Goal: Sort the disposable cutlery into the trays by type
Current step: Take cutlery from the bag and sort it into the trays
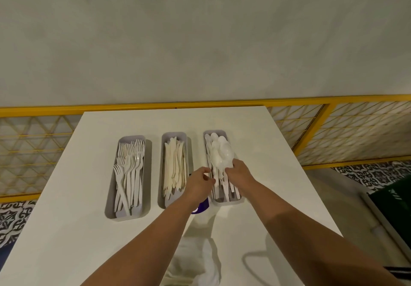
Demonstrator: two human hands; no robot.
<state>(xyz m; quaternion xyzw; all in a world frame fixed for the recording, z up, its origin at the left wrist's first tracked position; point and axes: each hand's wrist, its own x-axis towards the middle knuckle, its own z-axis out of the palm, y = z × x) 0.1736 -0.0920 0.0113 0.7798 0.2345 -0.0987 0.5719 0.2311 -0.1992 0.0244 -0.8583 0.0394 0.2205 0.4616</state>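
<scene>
Three grey trays stand side by side on the white table (278,152). The left tray (111,201) holds white forks (130,170). The middle tray (163,143) holds cream knives (174,170). The right tray (222,132) holds white spoons (216,140). My right hand (239,171) is over the right tray, shut on a bunch of white spoons (222,157) with their bowls pointing away. My left hand (200,180) hovers between the middle and right trays, its fingers curled near the spoon handles; I cannot tell whether it holds one.
A purple and white object (201,207) lies under my left wrist at the trays' near ends. A white crumpled bag or cloth (193,261) lies at the table's near edge. A yellow-framed lattice rail (333,130) runs behind the table. A dark green object (391,199) sits at right.
</scene>
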